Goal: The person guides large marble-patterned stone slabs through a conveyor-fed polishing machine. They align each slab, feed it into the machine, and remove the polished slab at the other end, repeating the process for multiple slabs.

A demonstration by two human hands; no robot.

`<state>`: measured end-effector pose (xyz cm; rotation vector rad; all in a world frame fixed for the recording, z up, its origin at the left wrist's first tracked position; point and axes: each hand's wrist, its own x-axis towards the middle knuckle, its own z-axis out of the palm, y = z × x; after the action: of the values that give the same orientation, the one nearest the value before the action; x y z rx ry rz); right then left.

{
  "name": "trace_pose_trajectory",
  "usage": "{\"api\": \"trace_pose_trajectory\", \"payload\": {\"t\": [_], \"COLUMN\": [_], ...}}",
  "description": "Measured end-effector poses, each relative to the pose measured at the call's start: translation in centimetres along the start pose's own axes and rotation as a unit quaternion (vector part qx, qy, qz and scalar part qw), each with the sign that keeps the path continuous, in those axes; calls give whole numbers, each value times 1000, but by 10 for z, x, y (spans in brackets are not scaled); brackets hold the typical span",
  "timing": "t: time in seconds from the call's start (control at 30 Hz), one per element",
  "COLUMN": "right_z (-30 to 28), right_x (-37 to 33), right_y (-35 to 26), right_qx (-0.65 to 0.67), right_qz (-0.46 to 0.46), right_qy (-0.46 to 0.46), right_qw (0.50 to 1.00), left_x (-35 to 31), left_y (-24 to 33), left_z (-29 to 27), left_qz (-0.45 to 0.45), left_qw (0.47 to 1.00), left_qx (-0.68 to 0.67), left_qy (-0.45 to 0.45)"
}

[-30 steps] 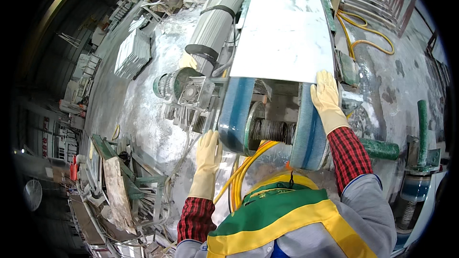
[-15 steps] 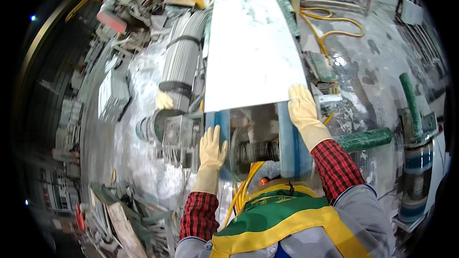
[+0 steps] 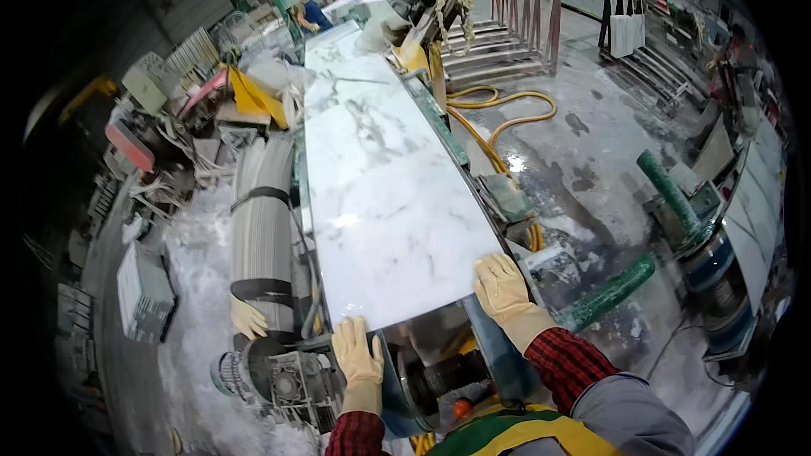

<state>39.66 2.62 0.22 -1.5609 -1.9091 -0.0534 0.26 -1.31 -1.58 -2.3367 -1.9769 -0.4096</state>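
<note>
A long white marble slab (image 3: 384, 203) with grey veins lies flat, stretching away from me on a machine with blue belts (image 3: 500, 353). My right hand (image 3: 507, 294), in a cream rubber glove, rests with fingers extended on the slab's near right corner. At the near left corner is my left hand (image 3: 358, 361), gloved alike. Its fingers are stretched out and the tips reach the slab's near edge. Neither hand is wrapped round anything. Between the belts a dark ribbed roller shaft (image 3: 456, 370) shows below the slab.
A loose cream glove (image 3: 248, 317) hangs by a motor (image 3: 283, 378) at left, near a strapped grey bundle (image 3: 263, 236). Green rollers (image 3: 612, 287) stick out at right. Yellow hose (image 3: 524, 110) crosses the wet floor. A person (image 3: 312, 15) stands far off, beyond the slab.
The view has tilted up, showing more of the slab's far end and the hall. My left hand has shifted from the belt up to the slab's edge; my right stays at its corner.
</note>
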Motion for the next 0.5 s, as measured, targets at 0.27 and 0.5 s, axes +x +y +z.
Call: {"api": "trace_pose_trajectory", "payload": {"t": [0.27,0.5], "right_z": [-18,-10], "right_x": [-4,-4], "right_y": [-23,-13], "right_qx": [-61,-60], "right_qz": [-29,-19], "right_qy": [18,-25], "right_qw": [998,998], "left_x": [2,-1], "left_y": [10,4], "left_z": [-12,-4], "left_qz": [16,14], "left_qw": [998,998], "left_qx": [-36,-25], "left_qy": [42,58]}}
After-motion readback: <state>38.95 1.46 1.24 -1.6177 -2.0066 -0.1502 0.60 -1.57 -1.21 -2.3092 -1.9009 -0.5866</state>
